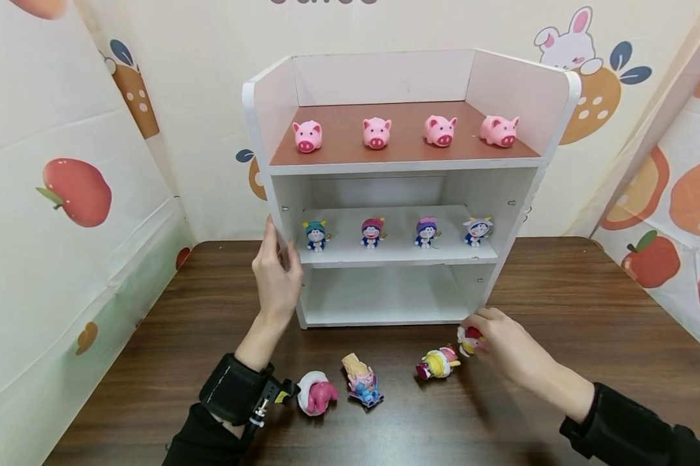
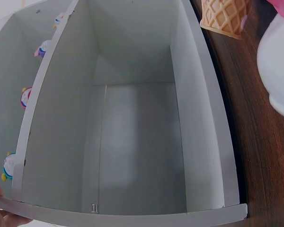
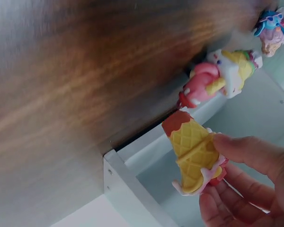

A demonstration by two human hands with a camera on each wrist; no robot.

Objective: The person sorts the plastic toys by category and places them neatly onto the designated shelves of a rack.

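Note:
My left hand (image 1: 278, 275) holds the front edge of the left side panel of a white shelf unit (image 1: 396, 167), thumb and fingers on either side of it. In the right wrist view, my right hand (image 3: 248, 177) pinches an ice-cream figurine (image 3: 191, 153) with a yellow waffle pattern and a red-brown end. That figurine is just off the unit's lower right front corner. Beside it on the table lies a yellow, white and pink figurine (image 1: 438, 362). Further left lie a waffle-cone figurine with a blue part (image 1: 364, 382) and a pink-and-white one (image 1: 317, 393).
Several pink pig figures (image 1: 376, 133) stand in a row on the brown top shelf (image 1: 408, 113). Several small figures in coloured hats (image 1: 372, 232) line the middle shelf (image 1: 399, 257). Below is the white bottom shelf (image 1: 384, 310). Fruit-printed sheets (image 1: 64, 272) enclose the brown table (image 1: 210, 304).

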